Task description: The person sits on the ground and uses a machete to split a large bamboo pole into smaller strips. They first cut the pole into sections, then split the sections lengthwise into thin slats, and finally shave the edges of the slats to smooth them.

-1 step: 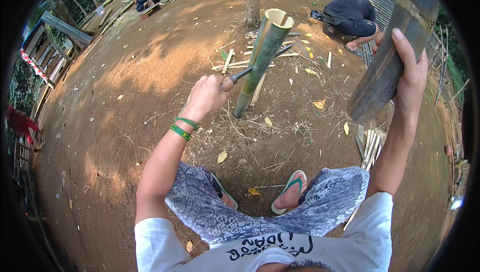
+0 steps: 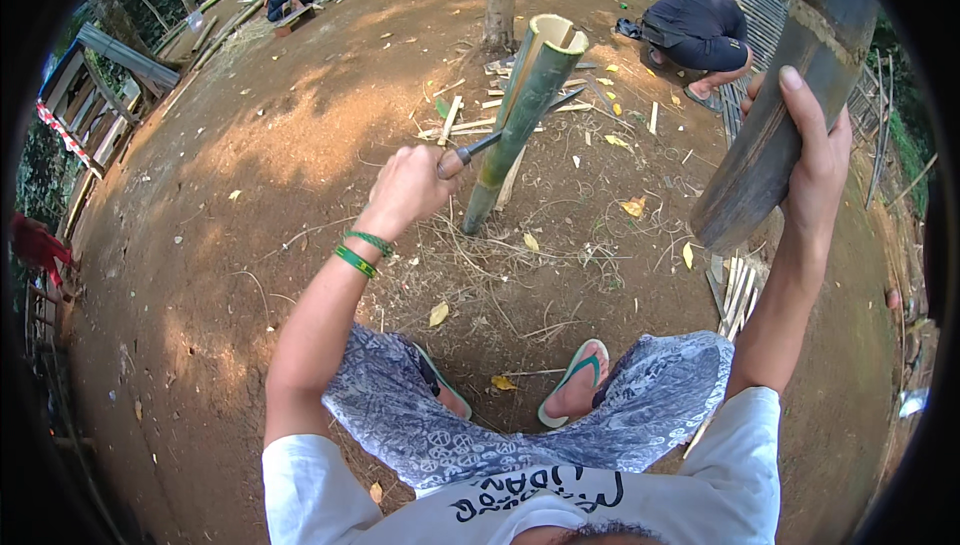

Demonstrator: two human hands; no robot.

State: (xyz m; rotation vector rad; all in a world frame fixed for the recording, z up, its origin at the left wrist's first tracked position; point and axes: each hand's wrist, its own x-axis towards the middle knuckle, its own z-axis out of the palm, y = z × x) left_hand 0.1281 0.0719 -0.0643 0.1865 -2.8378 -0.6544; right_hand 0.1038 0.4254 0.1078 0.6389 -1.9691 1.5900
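Left hand [image 2: 405,188] clamped on a knife handle [image 2: 452,160], blade lodged across an upright green bamboo pole [image 2: 520,110] standing on bare dirt ground [image 2: 250,195], right hand [image 2: 815,155] wrapped around a thick dark bamboo club [image 2: 775,115], raised well right of the pole.

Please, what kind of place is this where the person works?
Probably an outdoor village yard for bamboo work: bare dirt ground, a green bamboo pole being split with a knife, bamboo strips lying about, and another person crouching by a fence.
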